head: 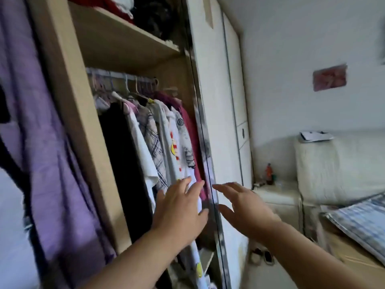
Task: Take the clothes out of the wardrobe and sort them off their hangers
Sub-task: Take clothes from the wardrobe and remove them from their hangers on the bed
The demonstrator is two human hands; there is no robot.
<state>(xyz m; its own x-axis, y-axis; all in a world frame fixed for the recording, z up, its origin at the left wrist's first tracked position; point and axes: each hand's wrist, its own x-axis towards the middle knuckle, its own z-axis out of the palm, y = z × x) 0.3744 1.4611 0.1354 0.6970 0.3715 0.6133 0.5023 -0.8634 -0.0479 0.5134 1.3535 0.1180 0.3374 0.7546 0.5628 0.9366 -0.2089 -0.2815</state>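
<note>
Clothes (166, 138) crowded on hangers (135, 86), mixed colours

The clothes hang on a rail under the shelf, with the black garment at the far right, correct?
No. The head view shows the black garment near the left end of the rail under the shelf; a maroon garment hangs at the far right.

A pale wall (291, 59) is seen at the right, and a small pink picture (330, 77) is fixed to it. A white padded headboard (337, 167) is set against the wall, with papers (315, 136) laid on top. Small bottles (269, 174) are stood on a low white cabinet (277, 197) beside it. A blue-and-white patterned cover (362, 222) is spread at the lower right. Shoes (262, 256) are left on the pale floor (260, 276). The room is softly lit.
</note>
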